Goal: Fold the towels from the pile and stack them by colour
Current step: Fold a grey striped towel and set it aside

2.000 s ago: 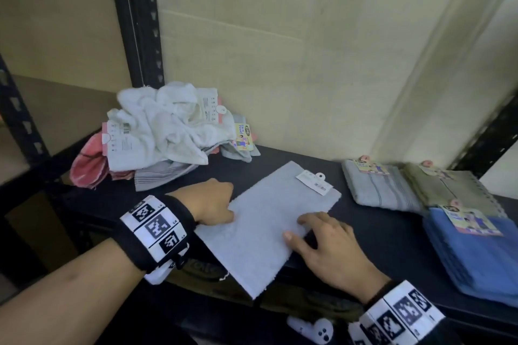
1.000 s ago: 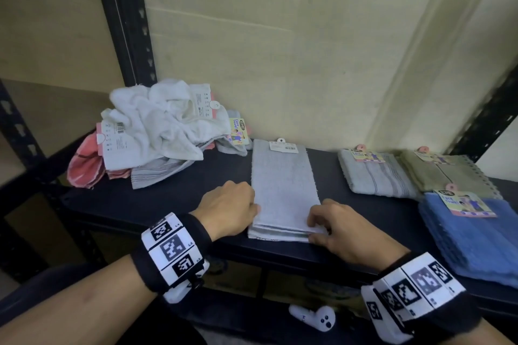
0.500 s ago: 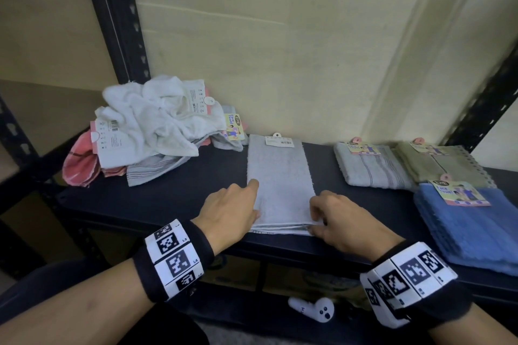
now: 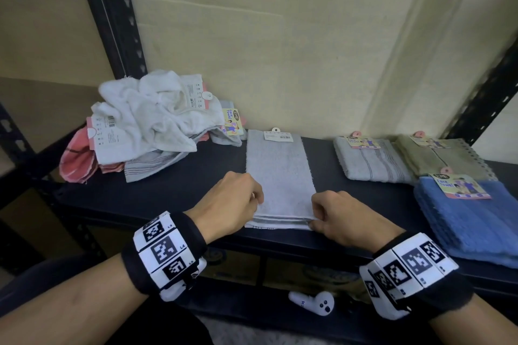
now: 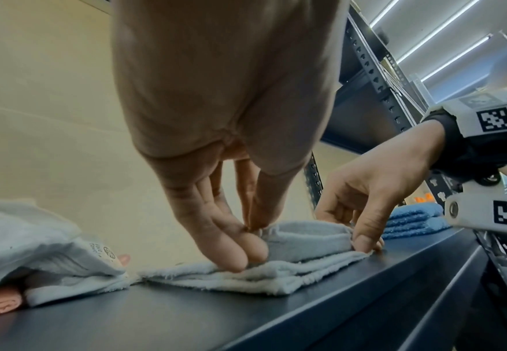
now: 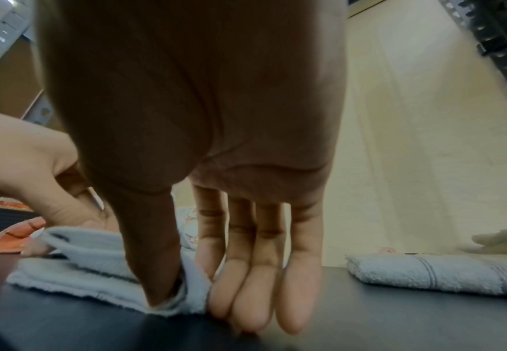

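Grey towel (image 4: pixel 280 176) lies in a strip beside the pile (image 4: pixel 151 126). Left hand (image 4: pixel 229 202) and right hand (image 4: pixel 339 216) each pinch a near corner; lifting both evenly should keep edges aligned.

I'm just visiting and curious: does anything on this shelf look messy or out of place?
Only the towel pile at the left: white, pink and grey towels lie crumpled and unfolded, tags sticking out. The grey towel being folded and the three folded ones at the right lie tidy.

pile (image 4: pixel 151 120) left, towel (image 4: pixel 277 171) mid shelf (image 4: pixel 173 190) – 3 folded stacks (image 4: pixel 372 159) right
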